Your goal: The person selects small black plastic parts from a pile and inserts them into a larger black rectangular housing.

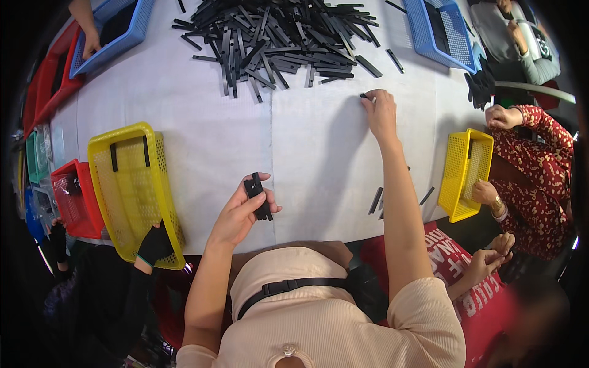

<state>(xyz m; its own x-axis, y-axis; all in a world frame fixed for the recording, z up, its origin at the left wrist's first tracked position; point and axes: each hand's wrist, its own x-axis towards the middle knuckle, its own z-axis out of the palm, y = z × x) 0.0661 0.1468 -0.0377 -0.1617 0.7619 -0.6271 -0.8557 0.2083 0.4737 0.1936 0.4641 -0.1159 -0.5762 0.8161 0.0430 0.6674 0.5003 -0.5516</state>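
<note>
My left hand [236, 211] is closed around a few short black strips [257, 196], held upright above the white table near my body. Farther out, my right hand [381, 113] reaches over the table with its thumb and fingertips pinched on a small black piece [364, 95], most of it hidden by the fingers. Beyond both hands lies a large heap of black strips [276, 43], with several loose ones around its edge. A few more black strips [377, 200] rest on the table beside my right forearm.
A yellow basket [169, 208] with two strips stands at left, a gloved hand on its rim. Another yellow basket [451, 184] is at right by a co-worker. Blue baskets [141, 27] sit at the far corners, red bins [92, 208] at left. Co-workers sit close on both sides.
</note>
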